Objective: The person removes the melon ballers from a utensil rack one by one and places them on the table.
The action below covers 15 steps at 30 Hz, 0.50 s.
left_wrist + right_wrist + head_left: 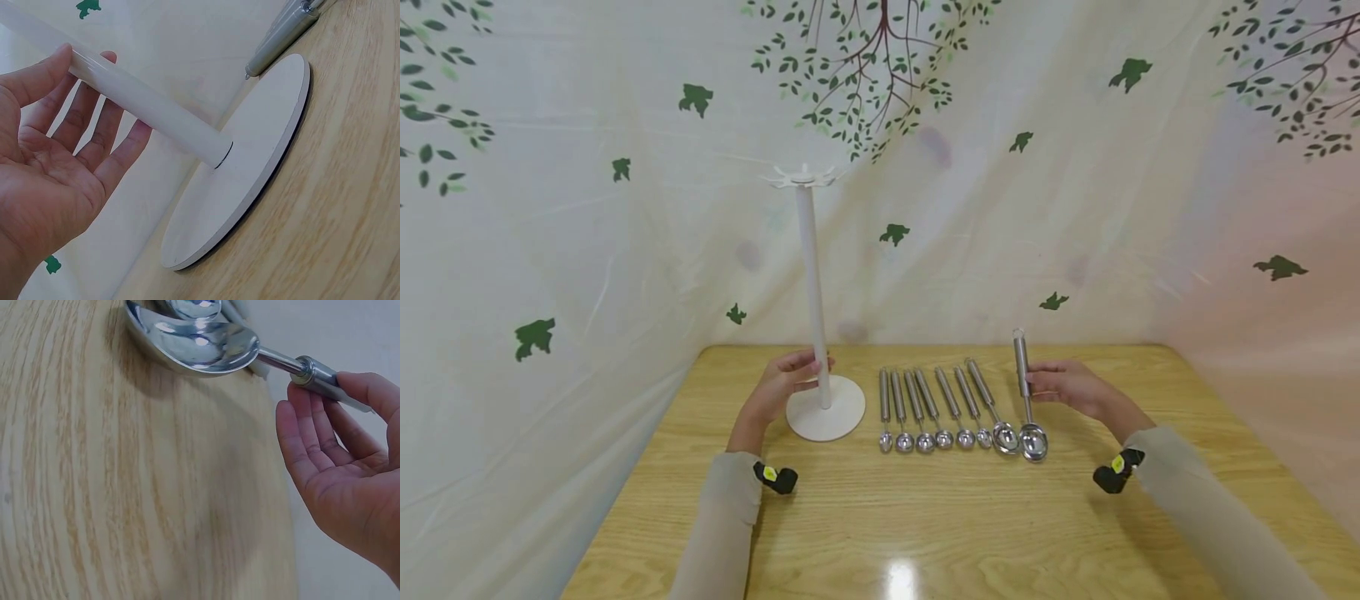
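Note:
My left hand (781, 385) holds the pole of a white stand (811, 275), low down. In the left wrist view its thumb touches one side of the pole (150, 103) and the fingers lie behind it. The stand is upright on a round base, with a ring of hooks on top. My right hand (1071, 387) pinches the steel handle of a large ice cream scoop (1033, 442) between thumb and fingers. That handle is raised off the table; whether the bowl touches the wood I cannot tell.
Several smaller steel scoops (944, 438) lie in a row between the stand and the held scoop, handles pointing away. Another large scoop (1006, 437) lies just left of the held one. Behind the wooden table (865, 517) hangs a leaf-patterned curtain (970, 275).

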{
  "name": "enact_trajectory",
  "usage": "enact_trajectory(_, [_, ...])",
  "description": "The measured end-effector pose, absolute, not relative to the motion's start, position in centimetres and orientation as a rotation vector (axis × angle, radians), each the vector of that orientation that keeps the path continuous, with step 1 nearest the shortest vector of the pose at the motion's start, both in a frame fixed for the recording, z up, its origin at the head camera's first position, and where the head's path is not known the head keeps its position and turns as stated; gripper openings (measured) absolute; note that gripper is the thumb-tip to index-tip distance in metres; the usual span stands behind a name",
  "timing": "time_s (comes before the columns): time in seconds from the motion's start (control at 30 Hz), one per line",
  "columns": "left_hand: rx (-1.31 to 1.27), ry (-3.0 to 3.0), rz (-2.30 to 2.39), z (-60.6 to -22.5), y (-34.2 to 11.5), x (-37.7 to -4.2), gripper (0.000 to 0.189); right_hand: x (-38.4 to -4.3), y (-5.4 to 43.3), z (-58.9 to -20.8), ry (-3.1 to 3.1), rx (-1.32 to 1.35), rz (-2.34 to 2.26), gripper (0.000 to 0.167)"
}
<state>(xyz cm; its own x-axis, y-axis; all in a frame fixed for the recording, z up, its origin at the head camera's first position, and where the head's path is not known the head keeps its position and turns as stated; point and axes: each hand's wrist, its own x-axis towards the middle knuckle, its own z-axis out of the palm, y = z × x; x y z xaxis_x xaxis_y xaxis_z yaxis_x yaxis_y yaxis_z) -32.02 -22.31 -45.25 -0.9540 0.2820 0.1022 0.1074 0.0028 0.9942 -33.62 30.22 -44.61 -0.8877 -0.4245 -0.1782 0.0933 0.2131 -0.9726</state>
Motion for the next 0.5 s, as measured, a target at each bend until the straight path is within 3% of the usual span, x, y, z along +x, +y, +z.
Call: enact_trajectory(0.5, [0.411,2.154,2.076,-45.6,-22.5,-32.2,0.052,-34.4,29.7,-47.3,2.012,-0.255,-1.833,0.026])
